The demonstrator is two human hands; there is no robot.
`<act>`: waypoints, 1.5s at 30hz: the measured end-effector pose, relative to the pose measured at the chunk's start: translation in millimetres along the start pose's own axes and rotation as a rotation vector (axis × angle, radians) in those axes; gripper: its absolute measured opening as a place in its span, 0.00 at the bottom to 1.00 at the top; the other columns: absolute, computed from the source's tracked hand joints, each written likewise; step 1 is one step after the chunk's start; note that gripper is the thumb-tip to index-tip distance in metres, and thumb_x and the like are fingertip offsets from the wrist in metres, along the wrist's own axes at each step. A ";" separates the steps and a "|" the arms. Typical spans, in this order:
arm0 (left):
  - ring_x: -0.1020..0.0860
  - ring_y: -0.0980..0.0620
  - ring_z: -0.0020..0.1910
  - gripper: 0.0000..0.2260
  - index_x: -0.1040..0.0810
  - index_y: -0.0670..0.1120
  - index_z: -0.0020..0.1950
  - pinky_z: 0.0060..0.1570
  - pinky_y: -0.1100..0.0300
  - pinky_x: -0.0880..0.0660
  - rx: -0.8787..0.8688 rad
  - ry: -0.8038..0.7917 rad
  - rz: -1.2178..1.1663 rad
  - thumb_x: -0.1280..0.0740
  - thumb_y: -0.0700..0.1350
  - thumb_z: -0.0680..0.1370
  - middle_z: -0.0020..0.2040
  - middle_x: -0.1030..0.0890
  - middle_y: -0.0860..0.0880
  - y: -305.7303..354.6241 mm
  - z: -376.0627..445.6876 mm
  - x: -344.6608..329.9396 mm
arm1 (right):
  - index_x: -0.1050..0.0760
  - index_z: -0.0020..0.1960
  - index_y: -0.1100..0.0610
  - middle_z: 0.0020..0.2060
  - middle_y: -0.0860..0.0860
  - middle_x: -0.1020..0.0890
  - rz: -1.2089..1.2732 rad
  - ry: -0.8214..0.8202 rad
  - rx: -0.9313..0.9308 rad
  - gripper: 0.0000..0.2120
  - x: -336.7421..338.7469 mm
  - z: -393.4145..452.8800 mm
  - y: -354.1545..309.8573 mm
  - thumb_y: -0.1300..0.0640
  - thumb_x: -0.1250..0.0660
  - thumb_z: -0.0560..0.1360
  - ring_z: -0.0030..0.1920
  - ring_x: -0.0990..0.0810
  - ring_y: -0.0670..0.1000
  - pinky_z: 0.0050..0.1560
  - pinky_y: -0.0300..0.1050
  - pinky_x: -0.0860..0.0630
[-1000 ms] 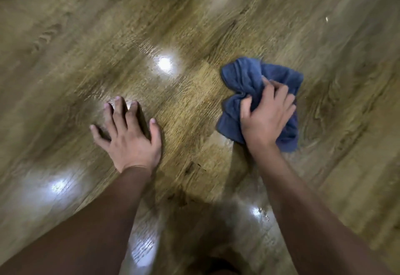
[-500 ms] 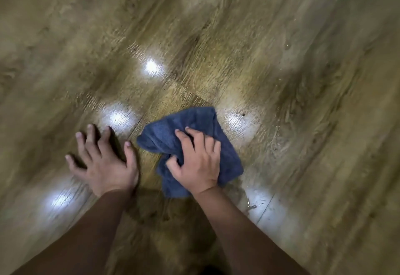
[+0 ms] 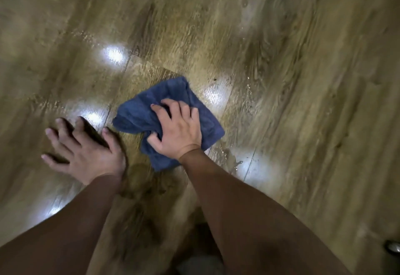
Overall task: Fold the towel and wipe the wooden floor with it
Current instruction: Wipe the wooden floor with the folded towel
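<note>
Dragging the towel (image 3: 134,112) leftward from the right, you are gripping it bunched in your right hand (image 3: 177,129) at frame center beside your flat, spread left hand (image 3: 86,153); wiping is progressing across the floor (image 3: 281,79).

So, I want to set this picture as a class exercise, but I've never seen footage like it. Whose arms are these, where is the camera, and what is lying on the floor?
There is no machine here. The camera is worn on a person's head and looks forward and down, so the two bare arms reaching in from the bottom are the wearer's own. The right hand grips a bunched blue towel and presses it on the glossy wooden floor. The left hand lies flat on the floor with its fingers spread and holds nothing, probably propping the person up. The white patches are lights mirrored in the floor. Wet streaks shine just right of the towel.
</note>
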State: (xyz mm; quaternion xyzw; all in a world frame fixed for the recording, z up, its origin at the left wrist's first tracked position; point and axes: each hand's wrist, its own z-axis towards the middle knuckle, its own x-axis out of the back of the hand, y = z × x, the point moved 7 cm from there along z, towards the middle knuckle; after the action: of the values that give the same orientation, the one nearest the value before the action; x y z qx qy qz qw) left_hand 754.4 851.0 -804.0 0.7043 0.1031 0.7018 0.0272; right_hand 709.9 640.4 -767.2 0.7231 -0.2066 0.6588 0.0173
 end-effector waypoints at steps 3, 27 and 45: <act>0.49 0.46 0.81 0.24 0.36 0.50 0.74 0.72 0.32 0.52 -0.019 0.027 0.000 0.45 0.59 0.81 0.80 0.41 0.48 0.1 -0.9 -0.1 | 0.24 0.67 0.51 0.63 0.53 0.24 -0.008 -0.006 0.012 0.31 -2.2 -1.2 0.7 0.41 0.32 0.66 0.59 0.33 0.57 0.55 0.56 0.35; 0.54 0.48 0.81 0.27 0.36 0.57 0.74 0.69 0.27 0.57 -0.535 -0.400 -0.056 0.36 0.58 0.76 0.82 0.50 0.51 121.5 -70.3 7.2 | 0.29 0.65 0.54 0.61 0.60 0.28 -0.129 0.192 -0.715 0.24 48.6 -175.6 248.9 0.47 0.38 0.71 0.58 0.29 0.65 0.56 0.61 0.32; 0.62 0.48 0.80 0.38 0.48 0.72 0.74 0.67 0.28 0.66 -0.479 -0.714 0.038 0.65 0.82 0.67 0.82 0.56 0.55 131.2 -98.6 -26.3 | 0.34 0.71 0.50 0.68 0.55 0.27 -0.054 -0.004 -0.395 0.34 -27.4 -203.8 23.3 0.42 0.36 0.66 0.66 0.29 0.61 0.61 0.65 0.30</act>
State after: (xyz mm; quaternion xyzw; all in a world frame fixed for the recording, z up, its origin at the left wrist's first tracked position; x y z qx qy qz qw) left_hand 670.6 707.5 -804.5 0.8785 -0.0916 0.4187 0.2110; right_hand 508.3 687.3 -772.5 0.7123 -0.3124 0.6033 0.1759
